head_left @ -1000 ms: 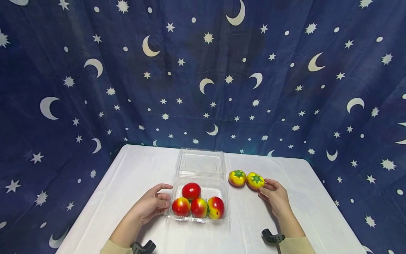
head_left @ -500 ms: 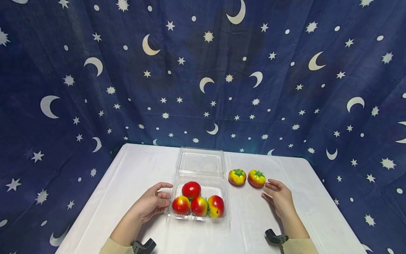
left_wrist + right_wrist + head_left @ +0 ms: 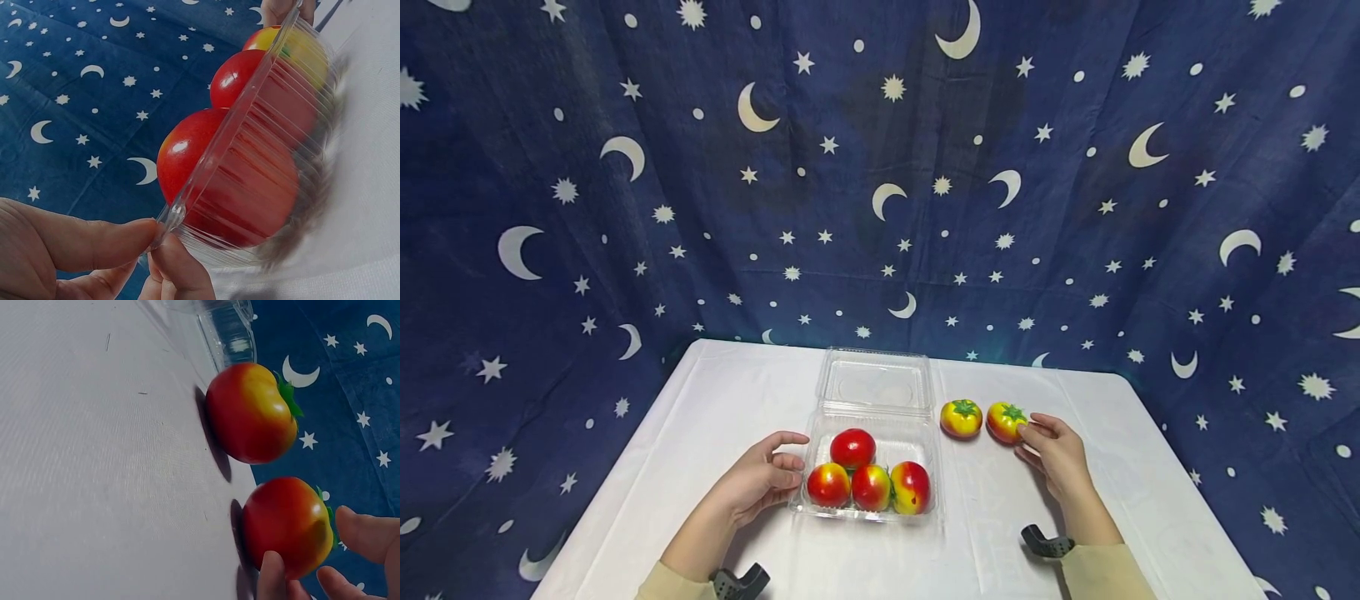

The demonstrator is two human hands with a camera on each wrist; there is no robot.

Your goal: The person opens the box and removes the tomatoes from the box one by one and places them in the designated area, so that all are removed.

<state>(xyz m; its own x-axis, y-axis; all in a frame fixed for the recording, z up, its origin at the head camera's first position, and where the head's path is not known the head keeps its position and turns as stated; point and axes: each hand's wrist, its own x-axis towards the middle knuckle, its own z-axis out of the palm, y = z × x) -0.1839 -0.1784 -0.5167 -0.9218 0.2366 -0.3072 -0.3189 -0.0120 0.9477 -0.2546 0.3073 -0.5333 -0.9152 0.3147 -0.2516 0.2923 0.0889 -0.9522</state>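
Note:
My left hand (image 3: pixel 762 481) pinches the left rim of a clear plastic clamshell container (image 3: pixel 215 145) between thumb and finger. Inside the container's base are several glossy red-and-yellow tomatoes, among them an all-red-looking tomato (image 3: pixel 852 448) at the back. Two more tomatoes sit on the table right of it, green leafy tops showing: the left tomato (image 3: pixel 961 418) stands apart, the right tomato (image 3: pixel 1004 422) is beside my right hand (image 3: pixel 1058 457). In the right wrist view, that hand's spread fingers surround this tomato (image 3: pixel 287 526); one fingertip overlaps it, and whether it touches I cannot tell.
The container's lid (image 3: pixel 874 385) lies folded back behind its base. A white cloth covers the table (image 3: pixel 722 392). A dark blue curtain (image 3: pixel 820 208) with moons and stars hangs behind and at both sides. Each wrist wears a black camera mount (image 3: pixel 1047 543).
My right hand let go of the right tomato and drew back, then moved in close to it again. That tomato shifted slightly and its leafy top turned. My left hand has stayed put.

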